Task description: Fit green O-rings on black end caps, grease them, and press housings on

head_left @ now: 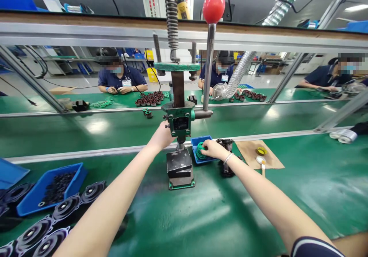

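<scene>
A green hand press [180,122] with a red ball lever [213,6] stands in the middle of the green table. My left hand [162,134] reaches behind the press head, its fingers hidden by the frame. My right hand [212,148] rests over a small blue tray [195,155] just right of the press, fingers closed on a green ring [200,150] among several green rings. A dark metal part [226,156] stands right beside that hand.
A blue bin of black rings [51,188] and several black round speaker-like parts [60,209] lie at the near left. Brown paper with a small yellow dish [261,151] is at right. Three people work across the far belt. Tape rolls [345,135] sit far right.
</scene>
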The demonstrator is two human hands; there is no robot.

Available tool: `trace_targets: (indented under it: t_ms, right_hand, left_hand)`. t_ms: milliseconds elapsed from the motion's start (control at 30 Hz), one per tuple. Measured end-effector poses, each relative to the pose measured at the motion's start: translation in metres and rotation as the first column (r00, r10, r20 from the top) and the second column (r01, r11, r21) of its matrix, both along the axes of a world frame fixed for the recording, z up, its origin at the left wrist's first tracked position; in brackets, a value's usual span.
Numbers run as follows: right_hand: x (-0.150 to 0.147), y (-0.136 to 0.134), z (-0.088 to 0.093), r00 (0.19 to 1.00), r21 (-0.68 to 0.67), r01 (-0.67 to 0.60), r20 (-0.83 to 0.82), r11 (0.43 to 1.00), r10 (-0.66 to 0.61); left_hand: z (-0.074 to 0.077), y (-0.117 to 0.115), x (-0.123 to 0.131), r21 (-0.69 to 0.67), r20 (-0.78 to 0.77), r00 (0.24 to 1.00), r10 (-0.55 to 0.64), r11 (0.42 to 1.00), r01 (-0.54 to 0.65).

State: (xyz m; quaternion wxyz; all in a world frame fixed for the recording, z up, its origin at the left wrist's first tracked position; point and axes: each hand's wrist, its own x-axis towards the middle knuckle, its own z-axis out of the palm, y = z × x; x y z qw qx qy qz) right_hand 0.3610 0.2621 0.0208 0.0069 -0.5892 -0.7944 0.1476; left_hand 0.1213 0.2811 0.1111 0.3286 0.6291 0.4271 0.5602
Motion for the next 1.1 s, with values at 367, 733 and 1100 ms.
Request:
trace_targets:
  t_ms: [367, 733, 1100]
  right_hand:
    - [-0.025, -0.014, -0.009, 0.936, -0.263, 0.205, -0.230, 0.943, -0.268]
    - [-0.044, -0.020, -0.010, 0.824, -0.378, 0.294, -0.364, 0.878, -0.433]
    - [-0.058, -0.051, 0.015, 0.793, -0.152, 0.461, -0.372, 0.874, -0.483]
  left_hand:
    - [-0.073, -0.234, -0.063, -0.086, -0.517, 0.833, -0.196, 0.980, 0.177]
    - [-0.121, -0.271, -0.080, -0.473, -0.152, 0.945, -0.289, 0.861, 0.187]
    - [-0.119, -0.275, -0.082, -0.459, -0.124, 0.920, -0.371, 0.844, 0.278]
